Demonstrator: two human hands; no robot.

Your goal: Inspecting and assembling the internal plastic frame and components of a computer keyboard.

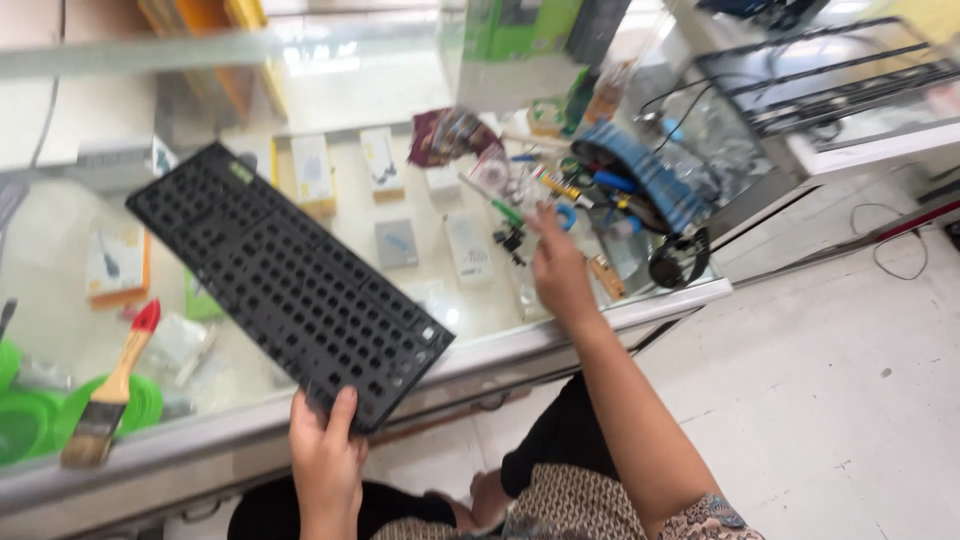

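My left hand (325, 455) grips the near corner of a black keyboard frame (285, 280) with empty key holes, held tilted above the glass counter (560, 330). My right hand (560, 268) reaches out over the counter with fingers apart, holding nothing, its fingertips next to a clutter of small tools (570, 195) with coloured handles.
A paintbrush (112, 388) with a red-tipped wooden handle lies at the left over green bowls (30, 410). Small boxes (315, 172) show under the glass. A blue striped pouch (650, 175) and black headphones (682, 262) lie at the right. White tiled floor (830, 400) is to the right.
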